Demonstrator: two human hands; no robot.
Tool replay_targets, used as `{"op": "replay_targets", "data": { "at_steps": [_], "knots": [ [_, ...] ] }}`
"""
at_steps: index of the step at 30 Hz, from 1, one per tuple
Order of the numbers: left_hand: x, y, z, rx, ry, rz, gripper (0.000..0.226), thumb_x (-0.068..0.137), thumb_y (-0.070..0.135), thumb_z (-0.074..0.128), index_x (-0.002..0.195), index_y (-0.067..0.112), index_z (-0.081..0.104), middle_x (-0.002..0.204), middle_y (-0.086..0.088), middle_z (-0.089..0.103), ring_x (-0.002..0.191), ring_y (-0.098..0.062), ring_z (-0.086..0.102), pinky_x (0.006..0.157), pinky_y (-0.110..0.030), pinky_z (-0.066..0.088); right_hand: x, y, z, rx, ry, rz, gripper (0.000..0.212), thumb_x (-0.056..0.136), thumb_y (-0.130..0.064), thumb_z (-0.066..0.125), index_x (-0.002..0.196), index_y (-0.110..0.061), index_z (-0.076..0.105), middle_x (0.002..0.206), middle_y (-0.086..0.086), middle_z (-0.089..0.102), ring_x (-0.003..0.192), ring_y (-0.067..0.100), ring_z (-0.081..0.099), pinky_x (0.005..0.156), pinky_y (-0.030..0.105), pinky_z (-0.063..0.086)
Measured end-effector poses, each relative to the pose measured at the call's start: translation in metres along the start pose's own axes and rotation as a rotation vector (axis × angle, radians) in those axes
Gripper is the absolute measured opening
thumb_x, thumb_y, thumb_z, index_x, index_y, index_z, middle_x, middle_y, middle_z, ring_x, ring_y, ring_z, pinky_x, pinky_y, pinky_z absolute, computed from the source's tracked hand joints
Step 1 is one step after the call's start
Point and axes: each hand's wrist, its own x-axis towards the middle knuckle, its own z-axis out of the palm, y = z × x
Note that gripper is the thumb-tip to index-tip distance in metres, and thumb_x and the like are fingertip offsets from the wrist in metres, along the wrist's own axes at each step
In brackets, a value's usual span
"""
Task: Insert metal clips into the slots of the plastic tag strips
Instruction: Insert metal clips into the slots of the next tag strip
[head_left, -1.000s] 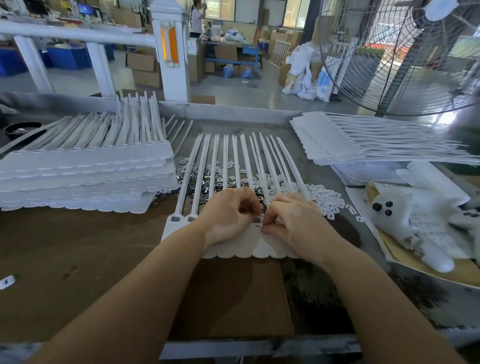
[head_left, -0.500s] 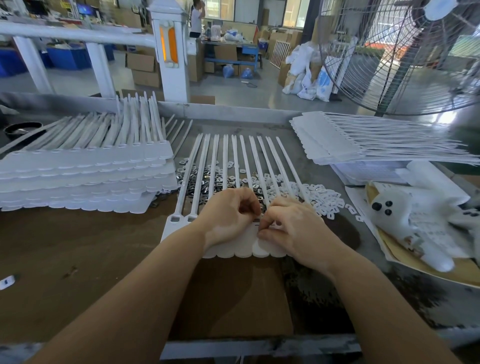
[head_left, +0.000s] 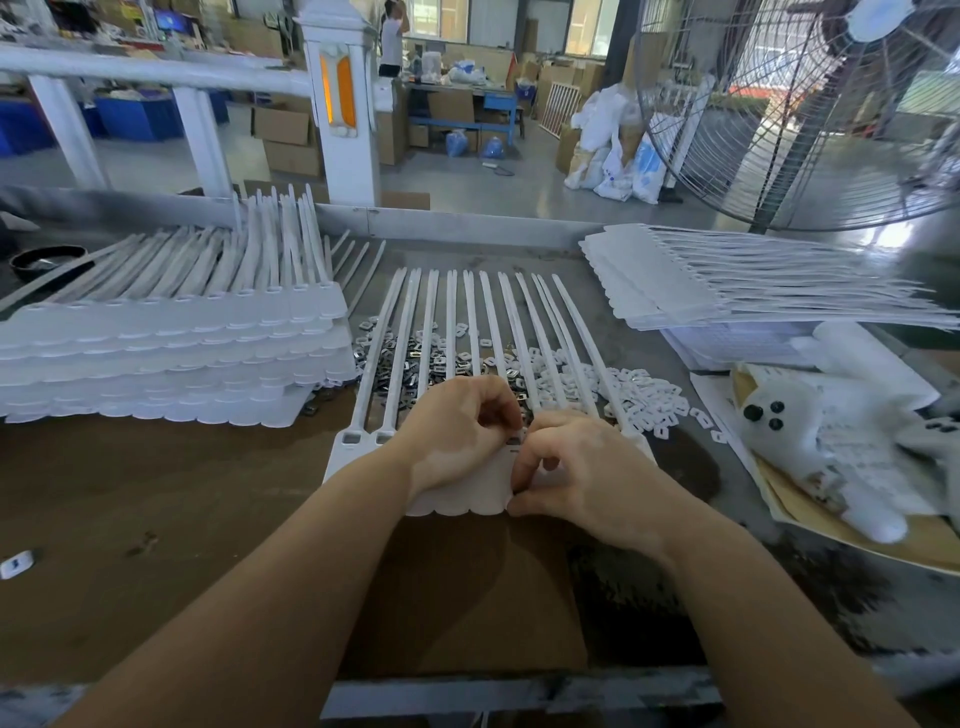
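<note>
A white plastic tag strip (head_left: 358, 452) lies flat in front of me, its long tails fanning away across the table. Under the tails lies a heap of small metal clips (head_left: 415, 358), with white plastic pieces (head_left: 639, 395) to its right. My left hand (head_left: 457, 431) rests on the strip's tag row with fingers curled, fingertips at a slot near the middle. My right hand (head_left: 576, 467) meets it there, fingers curled and pinching at the same slot; a small metal clip shows between the fingertips. Which hand holds it is hidden.
A tall stack of tag strips (head_left: 171, 353) stands at the left, another stack (head_left: 727, 291) on a clear box at the right. A white plush toy (head_left: 831, 441) lies on paper at the right. A large fan (head_left: 810, 104) stands behind. A dark bowl (head_left: 47, 260) sits far left.
My right hand has slid slightly left and toward me along the tag row, curling tighter against the left hand's fingertips. The left hand has stayed put.
</note>
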Motion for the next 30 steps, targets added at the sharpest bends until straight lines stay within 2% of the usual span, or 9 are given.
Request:
{"op": "replay_targets", "data": {
  "at_steps": [5,9,14,16,18,21,23,26,30],
  "knots": [
    [0.001,-0.001,0.000,0.006,0.003,-0.008,0.018,0.082,0.000,0.058,0.084,0.016,0.065,0.086,0.001,0.069,0.085,-0.012,0.064,0.082,-0.028,0.052,-0.003,-0.001,-0.004,-0.020,-0.021,-0.003,0.022,0.065,-0.036,0.080,0.078,-0.027,0.065,0.078,-0.018,0.046,0.078,0.000,0.043,0.068,0.013,0.033],
    [0.001,-0.001,0.000,0.010,0.004,-0.008,0.019,0.082,0.000,0.059,0.082,0.018,0.064,0.085,0.001,0.069,0.084,-0.013,0.064,0.082,-0.029,0.053,-0.004,-0.005,-0.004,-0.035,-0.051,0.001,0.014,0.071,-0.028,0.077,0.080,-0.026,0.066,0.078,-0.018,0.047,0.077,0.002,0.047,0.073,0.022,0.040],
    [0.001,-0.001,0.000,0.028,0.007,-0.006,0.021,0.082,0.000,0.060,0.079,0.020,0.062,0.084,0.002,0.068,0.084,-0.013,0.064,0.081,-0.026,0.052,-0.006,-0.007,-0.004,-0.061,-0.069,-0.033,0.003,0.082,-0.025,0.069,0.082,-0.024,0.065,0.077,-0.020,0.045,0.078,-0.001,0.045,0.075,0.019,0.038],
    [0.001,-0.001,0.000,0.054,0.001,-0.003,0.019,0.082,0.001,0.059,0.081,0.020,0.063,0.082,0.004,0.067,0.081,-0.012,0.063,0.077,-0.022,0.051,-0.007,-0.007,-0.005,-0.037,-0.057,-0.031,0.008,0.084,-0.023,0.066,0.078,-0.026,0.062,0.077,-0.020,0.047,0.076,-0.003,0.045,0.072,0.015,0.037],
    [0.001,-0.001,0.000,0.068,-0.005,-0.005,0.018,0.082,0.002,0.059,0.083,0.020,0.064,0.081,0.006,0.066,0.079,-0.011,0.062,0.074,-0.021,0.050,-0.008,-0.005,-0.005,0.024,0.014,-0.015,0.013,0.086,-0.021,0.063,0.077,-0.028,0.056,0.076,-0.018,0.051,0.075,-0.003,0.047,0.068,0.014,0.035],
    [0.000,0.000,0.001,0.046,0.002,-0.020,0.018,0.082,0.003,0.058,0.083,0.020,0.064,0.084,0.002,0.068,0.082,-0.015,0.063,0.078,-0.027,0.052,-0.009,0.004,-0.004,0.097,0.234,0.068,0.012,0.087,-0.017,0.061,0.078,-0.023,0.056,0.067,-0.014,0.054,0.067,0.003,0.050,0.063,0.019,0.038],
    [0.000,0.001,0.001,0.027,0.009,-0.030,0.018,0.082,0.002,0.057,0.081,0.019,0.064,0.086,-0.002,0.069,0.085,-0.017,0.063,0.082,-0.032,0.052,-0.008,0.011,-0.004,0.130,0.339,0.133,0.011,0.085,-0.014,0.065,0.077,-0.020,0.060,0.064,-0.013,0.056,0.064,0.003,0.052,0.062,0.015,0.039],
    [-0.001,0.001,0.001,0.022,0.003,-0.036,0.018,0.083,0.001,0.057,0.084,0.017,0.065,0.089,-0.002,0.069,0.087,-0.015,0.064,0.086,-0.033,0.051,-0.006,0.019,-0.007,0.244,0.406,0.248,0.010,0.081,-0.011,0.070,0.077,-0.021,0.070,0.069,-0.015,0.064,0.069,-0.001,0.060,0.067,0.006,0.042],
    [-0.001,0.001,0.002,0.017,0.005,-0.039,0.018,0.084,0.002,0.057,0.086,0.017,0.065,0.090,-0.001,0.069,0.088,-0.014,0.064,0.086,-0.032,0.052,-0.005,0.028,-0.009,0.346,0.469,0.377,0.013,0.083,-0.010,0.067,0.077,-0.021,0.070,0.066,-0.008,0.067,0.062,0.004,0.062,0.067,0.019,0.047]
  ]
}}
